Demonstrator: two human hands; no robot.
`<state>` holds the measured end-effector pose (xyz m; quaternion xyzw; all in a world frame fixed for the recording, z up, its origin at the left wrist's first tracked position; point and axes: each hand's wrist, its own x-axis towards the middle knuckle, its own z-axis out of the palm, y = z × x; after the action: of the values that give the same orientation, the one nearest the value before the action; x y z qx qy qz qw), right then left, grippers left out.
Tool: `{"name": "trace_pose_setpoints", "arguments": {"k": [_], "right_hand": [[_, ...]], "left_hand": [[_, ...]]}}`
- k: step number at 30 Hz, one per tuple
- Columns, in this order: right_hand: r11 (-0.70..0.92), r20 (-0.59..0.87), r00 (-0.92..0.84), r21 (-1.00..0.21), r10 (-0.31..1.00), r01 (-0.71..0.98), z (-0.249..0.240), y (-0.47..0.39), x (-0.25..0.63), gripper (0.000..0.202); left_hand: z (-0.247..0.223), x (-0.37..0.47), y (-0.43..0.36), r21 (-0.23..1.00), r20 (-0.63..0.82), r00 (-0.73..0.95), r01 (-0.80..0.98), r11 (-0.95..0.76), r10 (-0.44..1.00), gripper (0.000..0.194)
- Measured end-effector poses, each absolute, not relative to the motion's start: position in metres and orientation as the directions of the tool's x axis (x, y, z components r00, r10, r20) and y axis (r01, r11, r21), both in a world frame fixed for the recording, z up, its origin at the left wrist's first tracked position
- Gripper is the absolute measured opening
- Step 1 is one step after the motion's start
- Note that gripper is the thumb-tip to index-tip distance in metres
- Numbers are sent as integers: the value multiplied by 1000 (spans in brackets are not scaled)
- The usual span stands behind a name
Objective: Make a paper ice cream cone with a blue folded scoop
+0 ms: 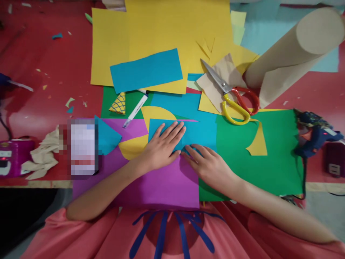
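Under the fingers [172, 131] lies a matt, smooth blue paper piece [196, 133], on matt purple paper [161, 183] and green paper [272, 162]. Beyond the fingers, the scissors [229, 91] have shiny metal blades and glossy plastic handles. The cardboard tube [293, 50] looks dull. The desk [40, 72] is a smooth red surface.

No lettering can be read anywhere — the papers are plain, unprinted colour.

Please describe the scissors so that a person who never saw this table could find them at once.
Start at the big brown paper roll at the upper right. Just left of its base, the scissors lie open on yellow paper. Only they have one red and one yellow handle.
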<state>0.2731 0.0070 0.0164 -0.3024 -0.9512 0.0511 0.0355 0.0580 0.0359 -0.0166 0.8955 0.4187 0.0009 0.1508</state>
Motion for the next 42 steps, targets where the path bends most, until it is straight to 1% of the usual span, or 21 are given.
{"name": "trace_pose_setpoints", "arguments": {"k": [3,6,10,15,19,22,27,29,31,33,35,37,39,41,42], "right_hand": [[817,25,-818,-81,574,571,20,2,276,27],[813,-7,-815,-70,580,579,25,-2,281,24],[788,-57,-788,-35,613,615,29,-6,297,24],[741,-98,-737,5,668,671,31,-12,319,28],[704,-99,-699,23,708,710,33,-17,331,28],[691,-103,-685,22,721,723,33,-20,335,29],[676,-95,-674,-20,732,737,29,-21,337,30],[660,-85,-665,-86,742,747,27,-20,340,30],[602,-62,-628,-226,776,766,24,-17,343,32],[457,-73,-535,-429,842,779,20,-14,346,35],[227,-146,-394,-619,908,752,15,-9,347,36],[-4,-224,-260,-765,939,644,8,-3,347,35],[-176,-277,-165,-873,947,454,3,3,344,39],[-290,-330,-122,-921,936,260,2,10,338,42],[-331,-361,-126,-921,924,206,3,13,334,39]], "left_hand": [[-18,51,34,251,-99,669,733,-633,736,63],[-19,40,28,198,-69,659,745,-637,749,59],[-21,24,19,156,-102,600,798,-583,794,58],[-17,3,10,143,-186,491,870,-471,851,58],[-11,-9,5,143,-213,456,889,-434,864,54],[-11,-16,2,164,-206,435,898,-407,876,54],[-12,-23,-1,165,-141,399,912,-376,906,52],[-14,-25,-1,172,-126,407,907,-384,905,53],[-15,-26,-1,177,-106,419,900,-397,902,56],[-17,-26,-1,177,-90,425,897,-406,901,59],[-19,-26,-1,179,-88,423,898,-403,902,61],[-19,-26,-1,184,-104,413,902,-390,905,60],[-19,-25,-1,185,-117,404,906,-380,907,59],[-19,-25,-1,185,-124,406,906,-381,906,58],[-18,-24,-1,185,-126,409,905,-384,904,58]]}}
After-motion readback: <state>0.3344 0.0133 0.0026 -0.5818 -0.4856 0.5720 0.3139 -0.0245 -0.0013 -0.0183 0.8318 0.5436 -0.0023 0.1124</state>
